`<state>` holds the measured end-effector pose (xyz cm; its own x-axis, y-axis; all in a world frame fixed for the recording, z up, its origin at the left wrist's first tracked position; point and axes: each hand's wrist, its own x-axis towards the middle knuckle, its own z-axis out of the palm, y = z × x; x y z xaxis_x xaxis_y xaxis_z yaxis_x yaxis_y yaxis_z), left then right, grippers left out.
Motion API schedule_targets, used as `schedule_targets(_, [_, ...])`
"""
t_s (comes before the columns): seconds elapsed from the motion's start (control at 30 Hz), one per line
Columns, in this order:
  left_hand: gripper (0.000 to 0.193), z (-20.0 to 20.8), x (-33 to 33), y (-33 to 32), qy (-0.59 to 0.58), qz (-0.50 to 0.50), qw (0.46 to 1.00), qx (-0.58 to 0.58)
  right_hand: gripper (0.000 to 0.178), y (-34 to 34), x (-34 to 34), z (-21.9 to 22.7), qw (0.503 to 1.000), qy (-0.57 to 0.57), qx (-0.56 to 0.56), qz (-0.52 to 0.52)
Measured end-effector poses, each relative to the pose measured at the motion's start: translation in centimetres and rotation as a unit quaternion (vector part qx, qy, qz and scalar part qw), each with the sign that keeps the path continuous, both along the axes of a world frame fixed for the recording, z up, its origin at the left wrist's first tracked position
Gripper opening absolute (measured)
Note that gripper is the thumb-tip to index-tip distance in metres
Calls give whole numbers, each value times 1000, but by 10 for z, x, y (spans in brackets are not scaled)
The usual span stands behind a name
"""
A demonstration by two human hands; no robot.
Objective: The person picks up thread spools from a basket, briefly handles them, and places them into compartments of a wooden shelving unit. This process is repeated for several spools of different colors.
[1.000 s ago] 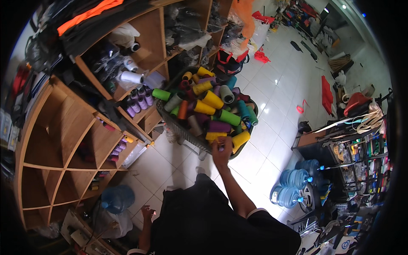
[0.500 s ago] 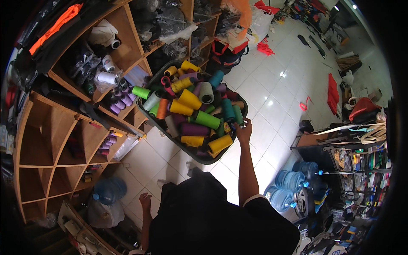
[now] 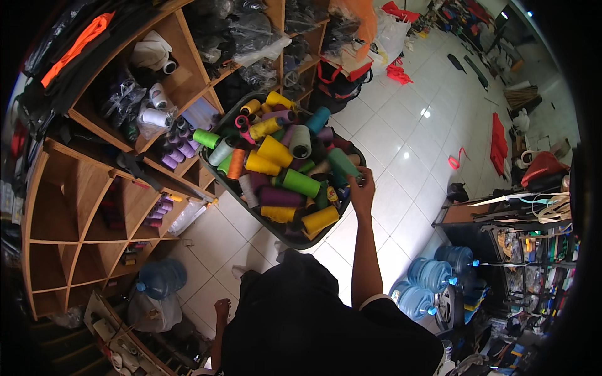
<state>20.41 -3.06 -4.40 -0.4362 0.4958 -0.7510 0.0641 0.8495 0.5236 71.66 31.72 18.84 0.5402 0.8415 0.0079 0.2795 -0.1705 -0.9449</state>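
A dark tub (image 3: 285, 238) is heaped with thread cones, among them a yellow cone (image 3: 276, 150), a bright green cone (image 3: 301, 183), an orange cone (image 3: 236, 164) and a grey cone (image 3: 301, 143). At the tub's right side, my right hand (image 3: 362, 186) grips the lower end of a teal-green thread cone (image 3: 342, 163). That cone lies tilted over its neighbours. Far from the tub, my left hand (image 3: 222, 307) hangs low at my left side, its fingers curled in with nothing visible in them.
Wooden cubby shelves (image 3: 80, 241) stand on the left, some holding purple thread cones (image 3: 182, 147). A blue water bottle (image 3: 162, 278) rests on the floor by them. More water bottles (image 3: 429, 274) stand at right beside a crowded rack (image 3: 533, 269). Red cloth (image 3: 498, 144) lies on the tiled floor.
The teal-green cone has shifted and tilted, its far end swinging left, with my right hand on it. My left hand's fingers have curled in, and the hand sits a little lower.
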Motion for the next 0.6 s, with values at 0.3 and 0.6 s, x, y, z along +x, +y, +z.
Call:
schedule_targets(0.3, [28,35,15,41,-43,45,997,-54,42,24,6,-33,991,33,-22,131])
schedule_targets(0.6, [27,35,22,45,-96,50,992,-64,41,37,22,-57,961,-233,53,138])
